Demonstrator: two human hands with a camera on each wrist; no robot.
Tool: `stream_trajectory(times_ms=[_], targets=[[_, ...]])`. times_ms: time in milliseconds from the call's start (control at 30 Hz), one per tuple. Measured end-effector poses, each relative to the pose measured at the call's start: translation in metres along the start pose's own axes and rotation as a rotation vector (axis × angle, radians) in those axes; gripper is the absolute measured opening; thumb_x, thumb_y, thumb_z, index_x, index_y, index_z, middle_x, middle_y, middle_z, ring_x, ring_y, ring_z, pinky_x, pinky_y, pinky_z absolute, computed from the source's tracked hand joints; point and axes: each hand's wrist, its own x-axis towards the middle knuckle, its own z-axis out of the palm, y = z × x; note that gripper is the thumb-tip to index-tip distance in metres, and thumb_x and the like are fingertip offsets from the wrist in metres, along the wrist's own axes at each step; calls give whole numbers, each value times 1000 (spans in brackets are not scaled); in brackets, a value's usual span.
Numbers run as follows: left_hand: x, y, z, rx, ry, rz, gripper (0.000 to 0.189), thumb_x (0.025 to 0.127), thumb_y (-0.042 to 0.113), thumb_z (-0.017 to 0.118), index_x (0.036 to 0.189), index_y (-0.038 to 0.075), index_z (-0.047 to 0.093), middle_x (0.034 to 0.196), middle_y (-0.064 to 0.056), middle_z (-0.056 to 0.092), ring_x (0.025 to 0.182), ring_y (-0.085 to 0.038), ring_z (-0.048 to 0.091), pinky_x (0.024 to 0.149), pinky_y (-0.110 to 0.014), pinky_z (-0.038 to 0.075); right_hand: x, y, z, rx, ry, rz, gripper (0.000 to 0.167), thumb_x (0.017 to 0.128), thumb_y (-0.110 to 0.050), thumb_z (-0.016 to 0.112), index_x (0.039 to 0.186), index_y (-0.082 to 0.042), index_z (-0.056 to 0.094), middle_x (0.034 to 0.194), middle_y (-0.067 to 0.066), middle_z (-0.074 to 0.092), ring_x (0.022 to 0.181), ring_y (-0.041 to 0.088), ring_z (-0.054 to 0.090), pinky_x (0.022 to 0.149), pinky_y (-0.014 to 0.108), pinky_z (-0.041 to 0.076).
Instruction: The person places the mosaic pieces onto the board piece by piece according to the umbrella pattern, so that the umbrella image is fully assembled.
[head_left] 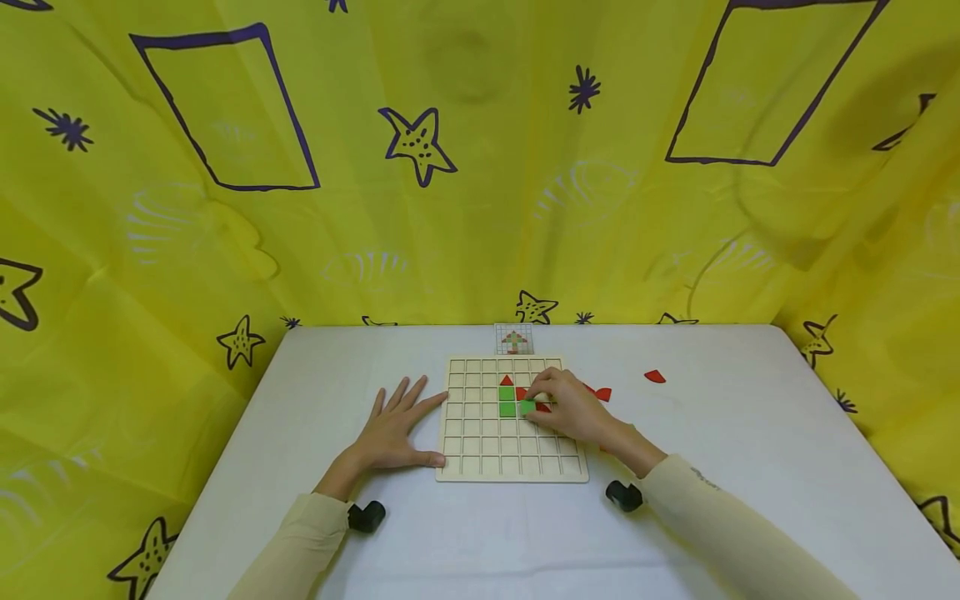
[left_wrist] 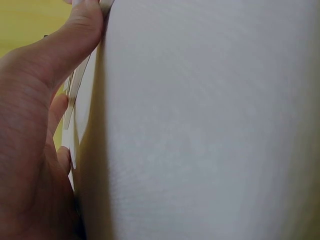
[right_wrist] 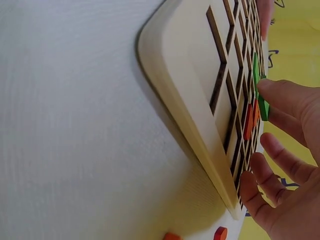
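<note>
Between thumb and index finger, my right hand [head_left: 570,407] pinches a green square tile [right_wrist: 264,105] just above the wooden grid board [head_left: 472,446]. Green square tiles [head_left: 507,409] stand one behind the other in the board's cells, with a red triangle tile [head_left: 507,381] at their far end. Red tiles [right_wrist: 248,122] lie in cells right beside the held tile, partly hidden by my fingers in the head view. My left hand [head_left: 390,433] is spread flat at the board's left edge, thumb touching the near left corner and index fingertip on the rim farther back.
Behind the board lies a small pattern card [head_left: 513,339] printed with a gridded figure. Loose red pieces, one a rounded wedge [head_left: 655,377], are scattered on the white table [head_left: 720,417] to the right. A yellow patterned curtain [head_left: 480,233] surrounds the table's back and sides.
</note>
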Motion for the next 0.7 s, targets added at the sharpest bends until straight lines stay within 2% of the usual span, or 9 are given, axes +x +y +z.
stream_trajectory(times_ms=[267,467,700], targets=[[-1,0,-1,-15,-6,0,107,73,71,79,161,28,36,172,-13,12,157,-42,2,118,-71,-4,0,-3,3,-7,0,7,22,87,-20,85,105,-10,79,118,9,62,114,32,54,97,46,49],[0,-2,1,-14,13,13,107,73,70,80,161,26,37,171,-15,15,156,-44,4,118,-72,-3,0,-3,4,-25,1,8,22,87,-20,84,107,-11,79,119,8,63,113,31,54,95,45,50],[0,0,-1,-1,-6,-3,106,73,71,79,161,29,37,172,-12,12,157,-41,1,119,-71,-3,0,-3,4,-28,13,-8,22,87,-20,85,106,-11,78,118,9,63,113,34,54,95,47,50]])
